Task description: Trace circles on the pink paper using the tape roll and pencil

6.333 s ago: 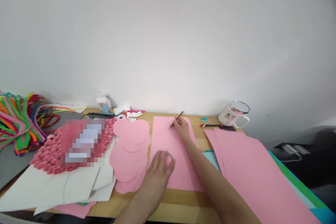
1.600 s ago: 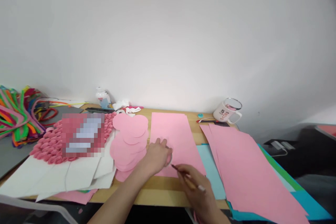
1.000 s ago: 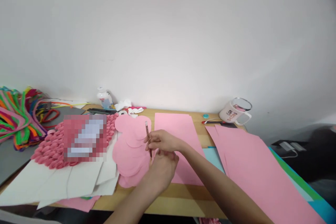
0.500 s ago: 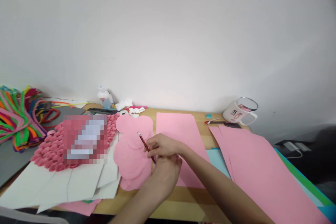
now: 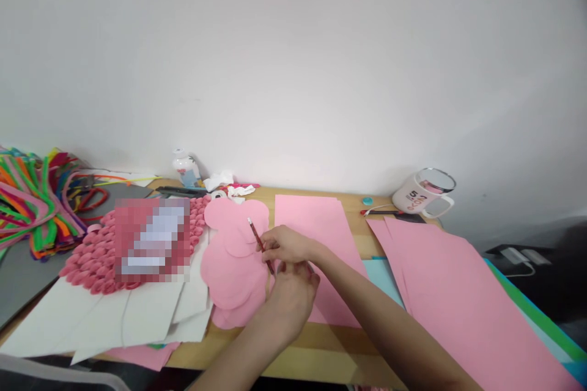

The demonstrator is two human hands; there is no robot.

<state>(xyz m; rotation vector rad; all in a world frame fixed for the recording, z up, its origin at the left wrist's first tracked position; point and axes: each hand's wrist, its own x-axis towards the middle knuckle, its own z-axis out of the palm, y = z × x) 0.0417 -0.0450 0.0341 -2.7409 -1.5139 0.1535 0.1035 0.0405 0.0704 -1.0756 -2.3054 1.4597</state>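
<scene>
- Several overlapping pink discs [image 5: 229, 281] lie at nine o'clock from the left hand [image 5: 296, 294]; I judge that a sideways brush from either hand could scatter them.
- At eleven o'clock from that hand, the pencil [image 5: 257, 236] slants, tip close to the pink sheet's [image 5: 312, 214] left edge; overreaching there could, I reckon, run a line off the paper.
- The right hand [image 5: 287, 244], at twelve o'clock, pinches the pencil, its forearm running back toward four o'clock.
- The left hand lies back-up over the sheet, fingers mostly hidden (whether they grip anything, I cannot tell from this far off); slackening might let the sheet slip.
</scene>
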